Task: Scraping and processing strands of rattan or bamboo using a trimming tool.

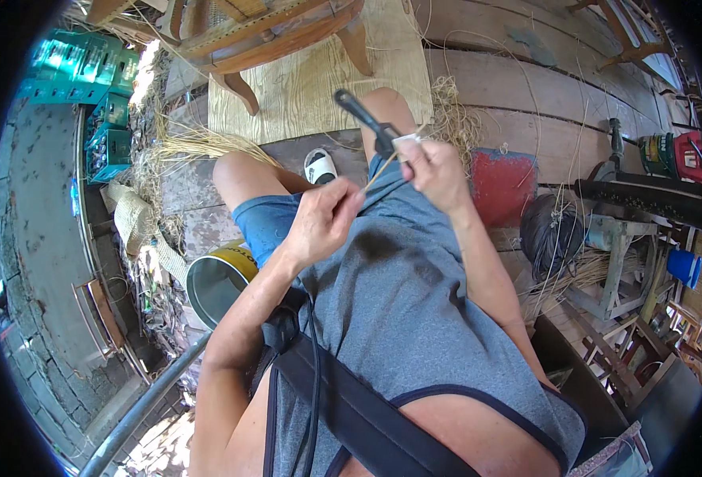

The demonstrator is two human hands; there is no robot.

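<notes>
Head view: Above the lap, a seated person's left hand (325, 216) is pinching a thin tan strand (379, 169), its fingers curling in tightly, while the right hand (444, 173) is grasping a black-handled tool (359, 109) near its pale end (406, 140). The strand is running between the two hands, slanting up from the left fingertips toward the right thumb, and the tool's handle is jutting forward and to the left. Whether the pale end is hiding a blade, the picture is leaving unclear. The person appears to be working the strand against the tool, a step likely calling for steadiness more than force: the right hand is best serving as a fixed stop, its thumb pressing lightly and lying clear of any edge, while the left is doing the pulling, straight and even, keeping the strand taut so that it is not twisting, fraying or snapping. Bare knees (238, 170) are sitting close by, so any cutting side is best pointing away from them. A loose bundle of similar strands (200, 149) is lying at the left of a pale wooden panel (299, 107), curled fibers (456, 115) are lying along its right side, and a curved-leg wooden frame (279, 46) is standing on it.
</notes>
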